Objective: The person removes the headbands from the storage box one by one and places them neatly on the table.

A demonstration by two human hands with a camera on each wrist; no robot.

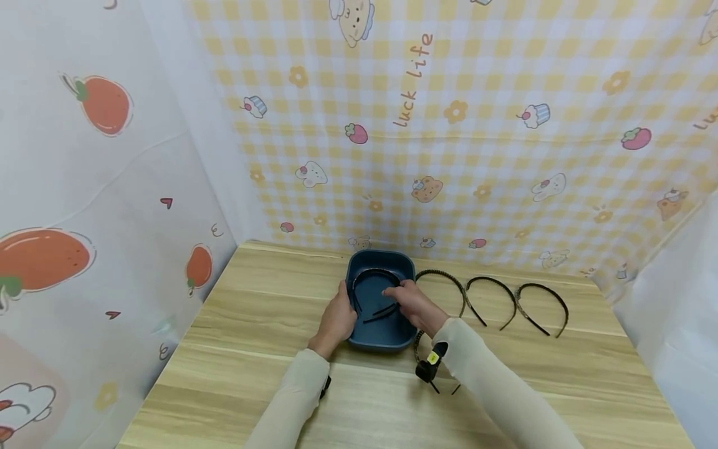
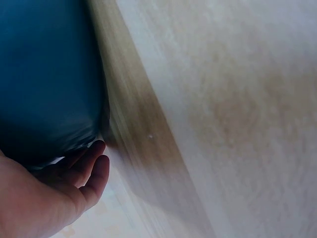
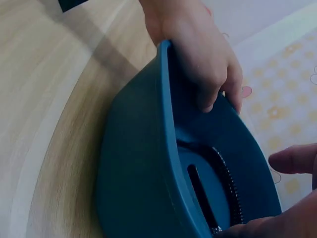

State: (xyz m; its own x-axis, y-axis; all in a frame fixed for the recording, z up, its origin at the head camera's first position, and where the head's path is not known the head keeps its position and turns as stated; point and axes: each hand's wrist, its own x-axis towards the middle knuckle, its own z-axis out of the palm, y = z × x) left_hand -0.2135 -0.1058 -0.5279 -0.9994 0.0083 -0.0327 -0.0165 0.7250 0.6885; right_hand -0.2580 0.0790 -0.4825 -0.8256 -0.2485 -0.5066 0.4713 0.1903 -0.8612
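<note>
A dark blue plastic bin (image 1: 381,342) stands on the wooden table. My left hand (image 1: 339,313) grips its left wall, the thumb inside and the fingers outside. Inside lies a black headband (image 1: 374,270) with a beaded-looking arc. Dark band ends (image 1: 378,313), seemingly of a second headband, lie nearer the right side. My right hand (image 1: 414,304) reaches over the right rim, above those ends. In the right wrist view its thumb (image 3: 292,159) sticks out, apart from the fingers, whose tips are partly hidden at the bin.
To the right, a headband (image 1: 440,272), another headband (image 1: 490,279) and a third headband (image 1: 543,287) lie in a row on the table (image 1: 252,312). One more headband (image 1: 417,349) is partly covered by my right wrist. A patterned cloth (image 1: 449,156) hangs behind.
</note>
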